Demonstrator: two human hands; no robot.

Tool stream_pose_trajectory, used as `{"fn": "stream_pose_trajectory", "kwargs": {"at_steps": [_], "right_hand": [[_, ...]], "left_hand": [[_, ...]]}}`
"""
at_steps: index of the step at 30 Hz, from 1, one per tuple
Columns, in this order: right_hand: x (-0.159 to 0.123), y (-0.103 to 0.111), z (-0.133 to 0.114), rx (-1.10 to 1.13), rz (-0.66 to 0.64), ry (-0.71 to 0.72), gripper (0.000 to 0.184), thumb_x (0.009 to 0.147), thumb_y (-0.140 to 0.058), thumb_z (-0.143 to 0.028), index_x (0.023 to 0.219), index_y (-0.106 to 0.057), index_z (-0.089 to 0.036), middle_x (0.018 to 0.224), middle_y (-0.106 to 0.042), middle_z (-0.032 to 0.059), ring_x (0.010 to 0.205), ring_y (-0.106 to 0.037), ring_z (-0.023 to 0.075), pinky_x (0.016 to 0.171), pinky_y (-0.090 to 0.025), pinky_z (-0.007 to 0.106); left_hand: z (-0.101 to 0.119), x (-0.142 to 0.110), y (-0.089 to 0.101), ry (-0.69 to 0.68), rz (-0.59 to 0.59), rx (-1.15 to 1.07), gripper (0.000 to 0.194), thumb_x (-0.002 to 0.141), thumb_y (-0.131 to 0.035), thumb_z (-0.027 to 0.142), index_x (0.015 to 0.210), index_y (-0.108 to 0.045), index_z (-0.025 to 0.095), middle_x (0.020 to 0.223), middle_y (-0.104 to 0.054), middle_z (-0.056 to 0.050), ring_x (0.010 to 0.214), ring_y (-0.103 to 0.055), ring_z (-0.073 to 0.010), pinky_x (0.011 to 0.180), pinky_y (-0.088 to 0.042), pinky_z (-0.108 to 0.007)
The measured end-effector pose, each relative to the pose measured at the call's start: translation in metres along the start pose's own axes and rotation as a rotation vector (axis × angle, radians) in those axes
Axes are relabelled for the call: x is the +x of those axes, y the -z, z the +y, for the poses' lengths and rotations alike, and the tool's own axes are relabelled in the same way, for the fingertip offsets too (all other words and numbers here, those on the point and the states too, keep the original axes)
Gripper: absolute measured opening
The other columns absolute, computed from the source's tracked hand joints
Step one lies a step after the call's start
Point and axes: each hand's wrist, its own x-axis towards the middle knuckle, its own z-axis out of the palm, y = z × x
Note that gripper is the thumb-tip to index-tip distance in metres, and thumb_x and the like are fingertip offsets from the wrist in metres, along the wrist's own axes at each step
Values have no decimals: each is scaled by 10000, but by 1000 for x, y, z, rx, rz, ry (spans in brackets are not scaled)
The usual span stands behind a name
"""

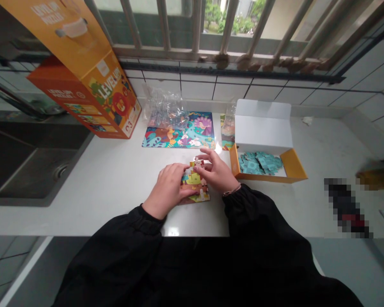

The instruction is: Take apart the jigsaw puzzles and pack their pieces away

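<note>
On the box [117,100] is "LEVEL UP"; right fingers [203,172] pinch a piece [197,162], left fingers [179,168] straddle a puzzle [194,179].

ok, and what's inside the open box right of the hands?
The open box holds a heap of teal puzzle pieces. The heap covers much of its floor, so anything beneath can't be seen.

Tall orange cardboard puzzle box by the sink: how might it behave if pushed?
The tall orange cardboard puzzle box would probably slide, its base looking flat on the smooth white counter. Its raised flap may sway and make it tip-prone.
</note>
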Motion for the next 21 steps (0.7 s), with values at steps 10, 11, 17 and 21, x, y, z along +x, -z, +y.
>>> {"fn": "stream_pose_trajectory", "kwargs": {"at_steps": [10,11,17,21], "right_hand": [[1,6,4,70,-182,-169,491,780,-912,-472,1124,-661,-226,896,-772,20,860,-773,231,715,-609,328],[1,6,4,53,-182,-167,455,779,-908,-481,1063,-659,-227,867,-765,15,816,-760,222,685,-594,318],[1,6,-2,197,-48,-104,488,789,-905,-545,1082,-662,-239,1029,-811,46,954,-788,234,849,-639,357],[3,3,-7,337,117,-35,527,789,-915,-574,1098,-629,-258,1096,-827,56,1038,-798,246,963,-646,405]], "left_hand": [[-2,1,4,28,43,25,742,746,-1016,398,1336,-593,245,1127,-689,-57,1050,-656,-308,929,-523,-452],[-2,1,5,20,54,21,741,746,-1015,405,1334,-593,247,1144,-687,-59,1068,-657,-310,948,-527,-459],[-2,2,8,161,218,-75,670,815,-960,440,1324,-576,234,1332,-676,-114,1257,-648,-338,1114,-530,-522],[-11,3,6,314,225,-320,669,867,-875,602,1331,-573,225,1375,-708,-148,1279,-694,-333,1132,-546,-548]]}}
